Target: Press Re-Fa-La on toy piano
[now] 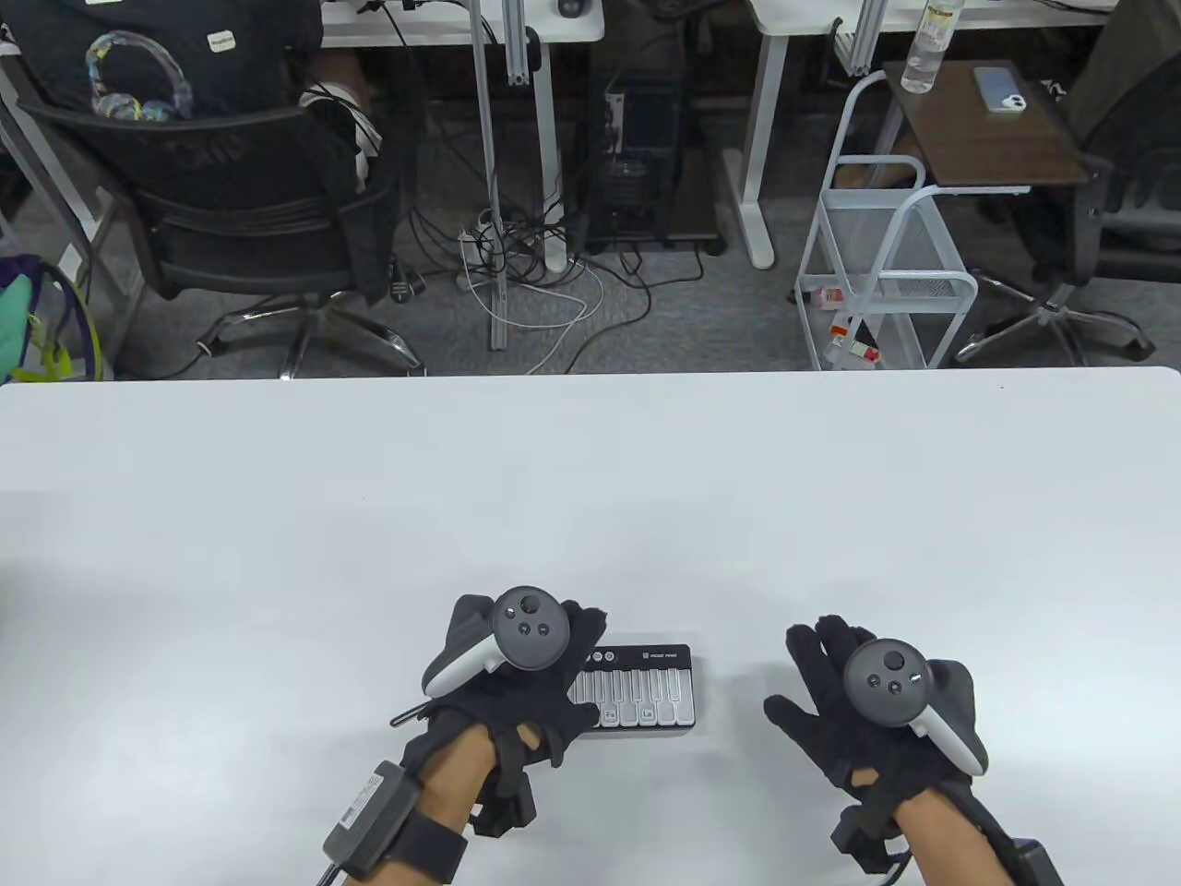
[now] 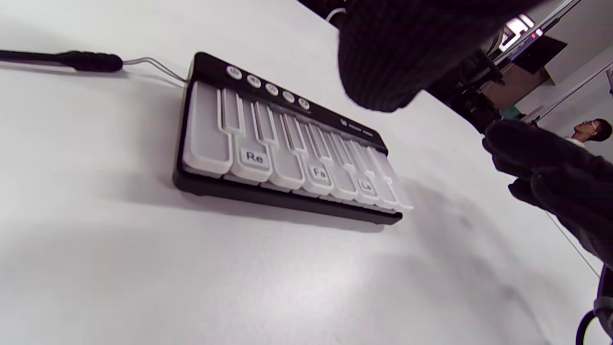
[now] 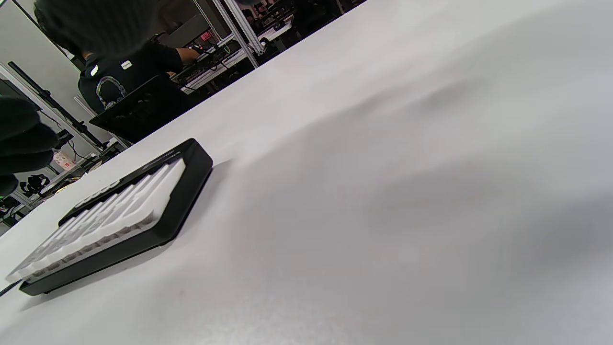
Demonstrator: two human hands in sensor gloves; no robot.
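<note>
A small black toy piano with white keys lies near the table's front edge. In the left wrist view its keys marked Re, Fa and La are all uncovered. My left hand hovers over the piano's left part with its fingers spread. A gloved fingertip hangs above the keys without touching them. My right hand is to the right of the piano, open, with fingers spread, apart from it. The right wrist view shows the piano's right end.
The white table stretches far beyond the piano. A thin cable with a black plug runs out of the piano's left end. Beyond the far edge are an office chair and a white wire cart.
</note>
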